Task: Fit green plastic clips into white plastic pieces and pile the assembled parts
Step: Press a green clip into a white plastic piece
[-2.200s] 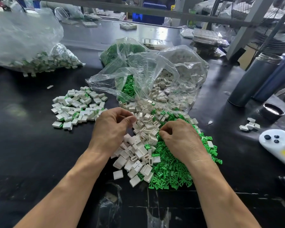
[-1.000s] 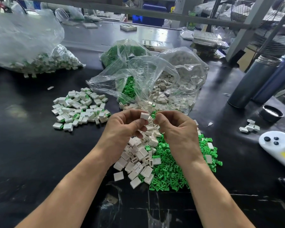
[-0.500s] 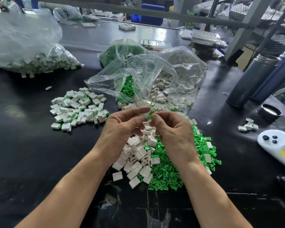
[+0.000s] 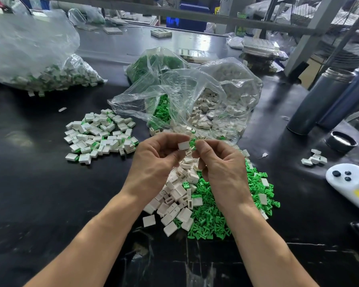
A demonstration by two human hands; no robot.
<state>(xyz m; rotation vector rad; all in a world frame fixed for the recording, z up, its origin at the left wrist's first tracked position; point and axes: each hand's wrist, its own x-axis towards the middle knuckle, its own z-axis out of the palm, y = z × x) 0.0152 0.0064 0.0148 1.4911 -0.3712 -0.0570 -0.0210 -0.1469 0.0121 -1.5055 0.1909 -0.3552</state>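
Green clip pinched by the right hand touches the right end of a white piece pinched by the left hand, both held above the counter; clip lies right of piece, so the push should run leftward; how far it is seated cannot be told; loose white pieces and green clips lie heaped beneath the hands; assembled pile sits left, nearer the left hand; open plastic bags stand just beyond.
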